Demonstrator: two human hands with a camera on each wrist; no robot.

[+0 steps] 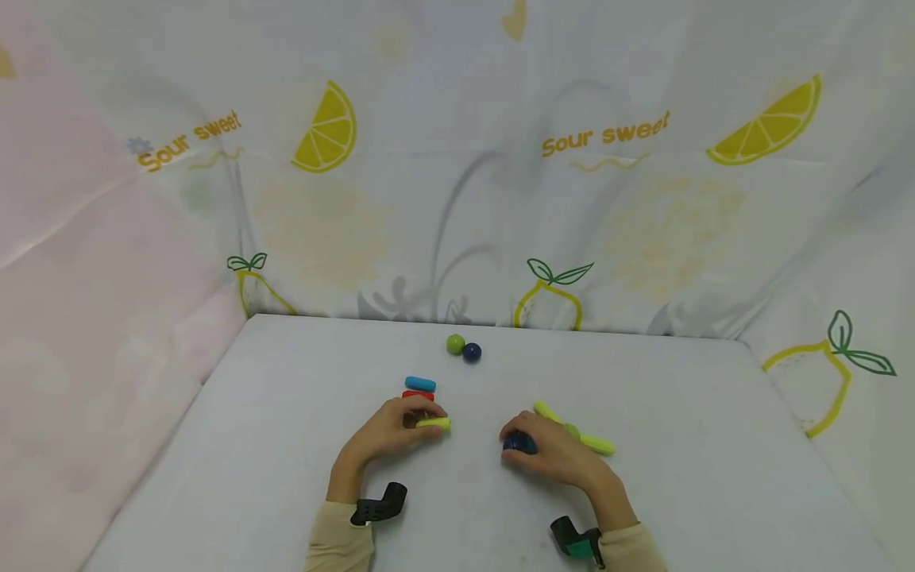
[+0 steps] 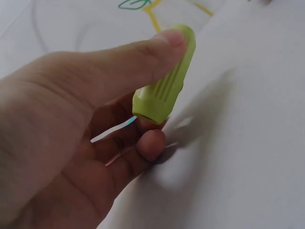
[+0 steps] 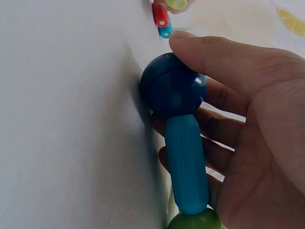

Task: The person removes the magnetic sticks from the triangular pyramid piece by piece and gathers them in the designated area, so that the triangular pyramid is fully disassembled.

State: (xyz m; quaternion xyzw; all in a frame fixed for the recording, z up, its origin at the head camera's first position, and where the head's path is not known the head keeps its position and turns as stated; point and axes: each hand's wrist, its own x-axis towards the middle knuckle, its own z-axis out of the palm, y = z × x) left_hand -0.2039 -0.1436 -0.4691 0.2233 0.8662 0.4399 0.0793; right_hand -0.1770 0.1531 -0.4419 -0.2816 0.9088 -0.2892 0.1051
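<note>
My left hand (image 1: 391, 427) pinches a yellow-green ribbed toy rod (image 2: 164, 90) between thumb and fingers, just above the white table. Across from it, my right hand (image 1: 554, 451) grips a dark blue ball (image 3: 172, 86), with the thumb on top and the fingers behind. From that ball a blue ribbed rod (image 3: 186, 164) runs to a green ball (image 3: 198, 220); the head view hides this rod under the hand. Two yellow-green rods (image 1: 597, 444) stick out from the green ball on opposite sides. Close by the left hand lie a red rod (image 1: 418, 394), partly covered, and a blue rod (image 1: 420, 384).
Near the back edge of the white table (image 1: 300, 373), a light green ball (image 1: 455, 344) and a second dark blue ball (image 1: 472, 353) lie side by side. A lemon-printed cloth (image 1: 429, 199) hangs behind the table.
</note>
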